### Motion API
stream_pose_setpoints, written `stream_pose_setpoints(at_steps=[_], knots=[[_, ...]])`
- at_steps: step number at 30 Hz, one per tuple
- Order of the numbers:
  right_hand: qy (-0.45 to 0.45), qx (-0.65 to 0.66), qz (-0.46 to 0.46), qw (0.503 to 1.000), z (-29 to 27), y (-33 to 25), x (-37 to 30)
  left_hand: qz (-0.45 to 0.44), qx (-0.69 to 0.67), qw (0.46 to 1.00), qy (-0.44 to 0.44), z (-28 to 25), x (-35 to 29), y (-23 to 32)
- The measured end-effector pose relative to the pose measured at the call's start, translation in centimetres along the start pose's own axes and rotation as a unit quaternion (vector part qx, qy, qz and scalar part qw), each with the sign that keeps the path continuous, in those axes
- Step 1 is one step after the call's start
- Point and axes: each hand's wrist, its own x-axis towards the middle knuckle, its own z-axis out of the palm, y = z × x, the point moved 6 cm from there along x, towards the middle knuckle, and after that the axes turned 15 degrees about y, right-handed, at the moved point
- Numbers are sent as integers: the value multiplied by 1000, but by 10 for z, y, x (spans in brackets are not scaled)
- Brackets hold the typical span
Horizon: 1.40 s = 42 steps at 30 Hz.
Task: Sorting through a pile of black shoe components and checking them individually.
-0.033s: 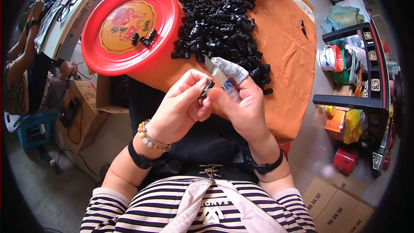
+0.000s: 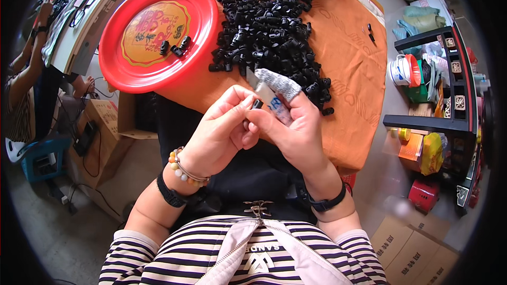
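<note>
Between the thumb and forefinger of my left hand is a small black plastic piece, short and barrel-like. My right hand is closed around a small blade with a white wrapped handle bearing blue marks. Its metal tip points up and away from me. A grey knitted finger cover sits on my right forefinger. My right thumb meets the black piece beside my left fingertips. Just beyond my hands lies a large heap of similar black pieces.
A round red tray at the left holds three black pieces. An orange cloth covers the table. Shelves with mixed goods and cardboard boxes stand at the right. At the far left, another person's arm reaches over a second table.
The black piece has turned slightly in my fingertips. My right hand, with the blade, has shifted a little to the left. My left hand stays nearly in place.
</note>
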Motion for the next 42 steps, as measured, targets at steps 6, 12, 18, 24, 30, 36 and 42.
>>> stream_pose_setpoints(at_steps=[6, 12, 18, 24, 30, 36, 42], knots=[[22, 17, 47, 999, 1, 7, 8, -7, -1, 1000, -1, 0, 2, -1], [-7, 24, 63, 998, 2, 9, 5, 0, -3, 1000, 3, 1, 1, 0], [46, -3, 80, 996, -20, 15, 11, 26, 30, 999, 21, 1, 1, 6], [15, -140, 7, 990, -16, 11, 0, 44, 10, 998, 37, -4, 2, 10], [-22, -155, -138, 978, -11, -5, -9, 26, 3, 999, 46, -6, 0, 10], [-33, -197, -72, 977, -13, -4, -13, 37, -2, 998, 52, -8, -1, 12], [-32, -144, -27, 989, -11, -3, -14, 37, 6, 999, 31, -3, -2, 13]])
